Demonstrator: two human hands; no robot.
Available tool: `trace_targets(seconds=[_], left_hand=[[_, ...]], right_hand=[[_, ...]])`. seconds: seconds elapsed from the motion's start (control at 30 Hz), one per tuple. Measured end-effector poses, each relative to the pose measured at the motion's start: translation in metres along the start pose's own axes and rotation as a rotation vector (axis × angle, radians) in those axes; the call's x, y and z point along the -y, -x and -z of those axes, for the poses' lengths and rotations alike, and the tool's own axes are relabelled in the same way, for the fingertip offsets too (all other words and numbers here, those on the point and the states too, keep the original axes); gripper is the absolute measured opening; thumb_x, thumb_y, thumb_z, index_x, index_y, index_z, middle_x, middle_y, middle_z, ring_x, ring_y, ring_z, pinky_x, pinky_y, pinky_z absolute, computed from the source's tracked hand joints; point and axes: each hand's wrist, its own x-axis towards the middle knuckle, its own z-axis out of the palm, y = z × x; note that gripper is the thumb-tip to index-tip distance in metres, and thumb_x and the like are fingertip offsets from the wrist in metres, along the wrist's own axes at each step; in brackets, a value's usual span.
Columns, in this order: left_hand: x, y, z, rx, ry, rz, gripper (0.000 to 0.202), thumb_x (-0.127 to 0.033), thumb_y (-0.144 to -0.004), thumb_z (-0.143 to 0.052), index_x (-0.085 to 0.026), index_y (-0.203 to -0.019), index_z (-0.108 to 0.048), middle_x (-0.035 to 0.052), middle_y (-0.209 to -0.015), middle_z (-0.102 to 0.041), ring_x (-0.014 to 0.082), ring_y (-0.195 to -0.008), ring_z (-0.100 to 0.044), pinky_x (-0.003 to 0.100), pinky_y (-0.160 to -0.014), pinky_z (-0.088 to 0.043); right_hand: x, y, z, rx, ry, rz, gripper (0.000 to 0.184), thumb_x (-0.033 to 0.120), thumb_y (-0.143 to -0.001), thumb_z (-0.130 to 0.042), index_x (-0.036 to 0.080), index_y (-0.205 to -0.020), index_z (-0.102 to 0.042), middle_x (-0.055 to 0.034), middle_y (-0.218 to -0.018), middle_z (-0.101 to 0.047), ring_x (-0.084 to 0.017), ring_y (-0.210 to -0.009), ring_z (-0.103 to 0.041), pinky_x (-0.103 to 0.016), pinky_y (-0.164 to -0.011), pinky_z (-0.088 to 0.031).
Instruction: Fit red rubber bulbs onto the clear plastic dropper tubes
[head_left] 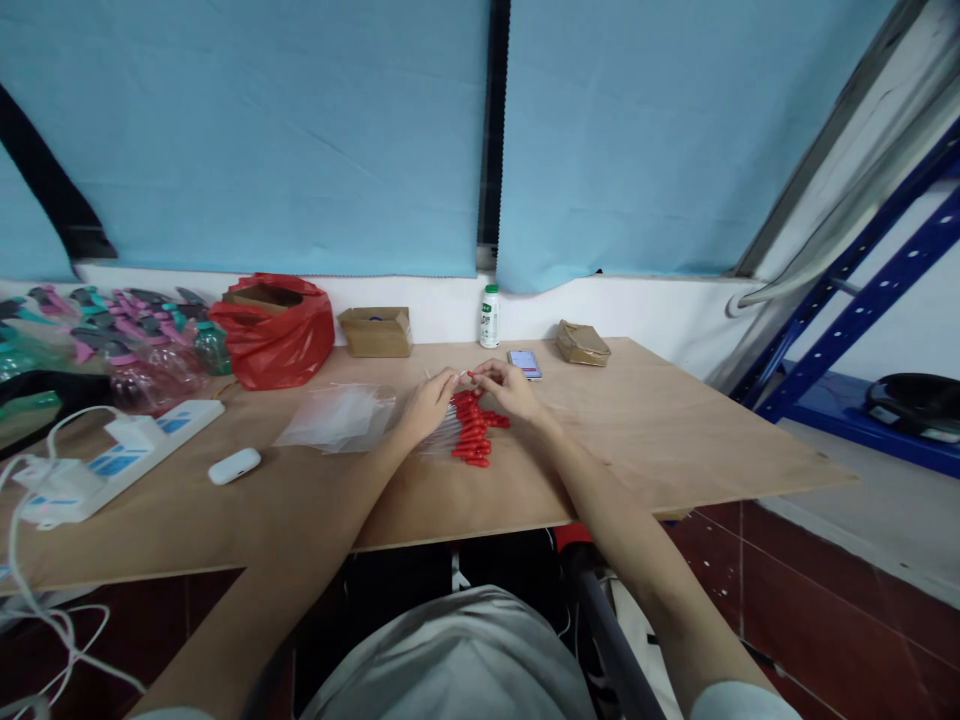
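Just beyond a pile of red-bulbed droppers (pixel 472 437), my two hands meet over the table. The pile's red rubber bulbs point right, and its thin clear tubes point left. My left hand (pixel 431 403) pinches the pale, thin end of one dropper (pixel 469 376). Fingers of my right hand (pixel 511 391) are closed on that dropper's small red end. Fingertips hide much of this piece. To the left of my left hand lie flat clear plastic bags (pixel 337 417).
Along the back stand a red plastic bag (pixel 274 335), an open cardboard box (pixel 375 332), a white bottle (pixel 490 318), a phone (pixel 524 364) and a taped brown package (pixel 583 343). At left are a power strip (pixel 150 452), a white earbud case (pixel 234 466) and several spray bottles (pixel 150 350).
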Motion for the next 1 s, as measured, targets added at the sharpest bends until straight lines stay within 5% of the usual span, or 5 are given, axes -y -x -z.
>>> trace_targets(seconds=[0.53,1.0], left_hand=[[0.021,-0.007,-0.004,0.055,0.174,-0.031,0.041,-0.047,-0.099,-0.047,-0.021,-0.112,-0.076,0.0065,-0.111,-0.076,0.0227,-0.1,-0.067,0.033,-0.092,-0.049],[0.03,-0.009,-0.004,0.049,0.11,-0.093,0.036,-0.041,-0.099,-0.051,-0.022,-0.112,-0.078,0.0074,-0.096,-0.074,0.0209,-0.09,-0.065,0.033,-0.085,-0.05]], right_hand=[[-0.002,0.003,-0.004,-0.033,-0.022,0.01,0.032,0.047,-0.082,-0.075,0.017,-0.087,-0.066,-0.0054,-0.077,-0.073,-0.017,-0.07,-0.069,-0.03,-0.071,-0.057],[0.002,0.007,-0.007,-0.02,0.048,0.009,0.03,0.047,-0.086,-0.071,0.018,-0.088,-0.065,-0.0043,-0.075,-0.072,-0.017,-0.071,-0.068,-0.028,-0.071,-0.054]])
